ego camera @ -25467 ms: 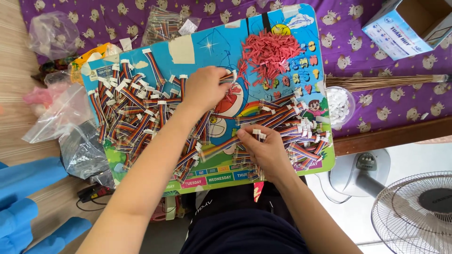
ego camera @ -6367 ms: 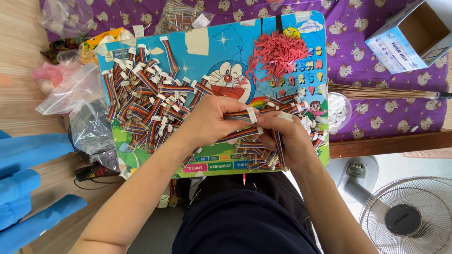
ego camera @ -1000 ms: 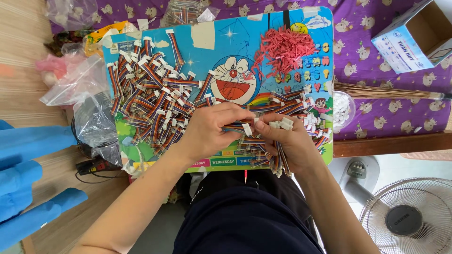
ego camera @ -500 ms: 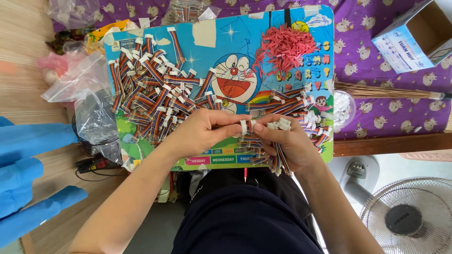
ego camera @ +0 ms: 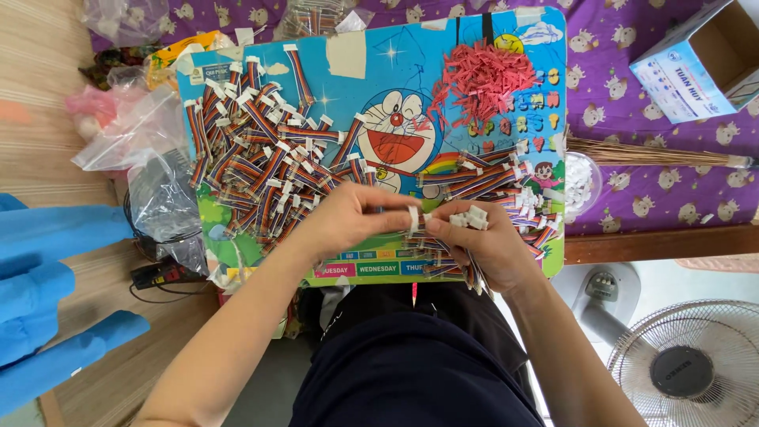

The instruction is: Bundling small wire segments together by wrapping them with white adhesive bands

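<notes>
As white connector [ego camera: 413, 218] is pinched by left hand [ego camera: 341, 223], ribbon-cable bundle [ego camera: 474, 273] is gripped in right hand [ego camera: 489, 247], just right; cable axis upright.

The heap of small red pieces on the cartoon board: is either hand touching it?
No. The red heap lies at the board's far edge, while the left hand and right hand meet near its front edge.

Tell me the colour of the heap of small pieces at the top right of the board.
Red: the heap of small pieces shows clearly in the head view.
</notes>
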